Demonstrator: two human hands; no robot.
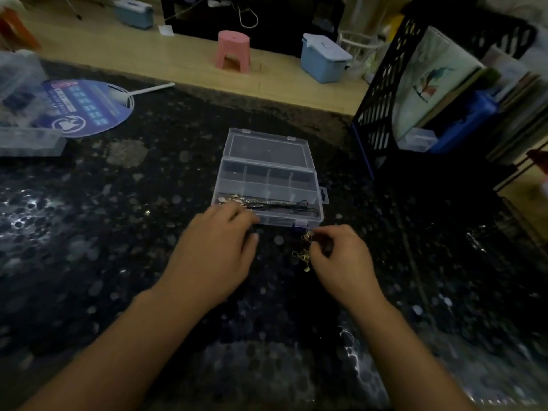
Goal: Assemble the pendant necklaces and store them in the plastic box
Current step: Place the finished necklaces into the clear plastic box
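Note:
A clear plastic box lies open on the dark speckled table, lid tipped back. Its long front compartment holds black cords and small silver pendants. My left hand rests against the box's front left corner, fingers curled at the wall near the pendants; whether it holds anything is hidden. My right hand is just in front of the box's right corner and pinches a small tangle of gold chain and pendants that hangs down to the table.
A round printed fan and a clear container lie at the far left. A black mesh file rack with books stands at the right. Beyond the table's edge, a pink stool and blue bins stand on the floor.

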